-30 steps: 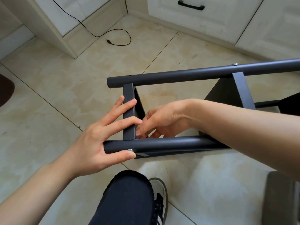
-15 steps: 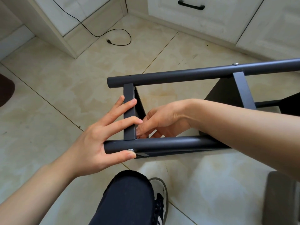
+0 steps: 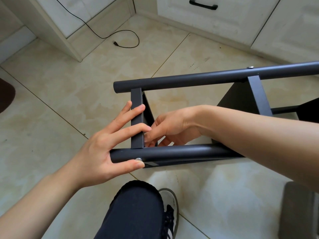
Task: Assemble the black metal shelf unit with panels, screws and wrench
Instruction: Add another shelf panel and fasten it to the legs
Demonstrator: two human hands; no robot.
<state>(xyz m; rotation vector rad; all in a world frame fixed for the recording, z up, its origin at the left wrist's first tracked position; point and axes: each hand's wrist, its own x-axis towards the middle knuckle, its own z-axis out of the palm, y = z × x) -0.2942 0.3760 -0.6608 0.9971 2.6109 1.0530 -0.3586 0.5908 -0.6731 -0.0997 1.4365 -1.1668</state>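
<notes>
The black shelf frame lies on its side on the tiled floor, with a far tube (image 3: 189,80) and a near tube (image 3: 181,152). A black panel edge (image 3: 137,107) bridges their left ends, and a second panel (image 3: 257,95) sits further right. My left hand (image 3: 103,149) presses straight, spread fingers against the first panel's edge. Its thumb lies under the near tube beside a silver screw head (image 3: 138,159). My right hand (image 3: 172,126) reaches in between the tubes with fingers curled at the panel's inner corner. What its fingertips hold is hidden.
My black-trousered knee (image 3: 134,204) and a sneaker (image 3: 170,207) are just below the frame. A black cable (image 3: 127,40) trails across the floor near white cabinets (image 3: 207,23). A grey object (image 3: 296,213) stands at the lower right and a dark mat (image 3: 5,95) at the left edge.
</notes>
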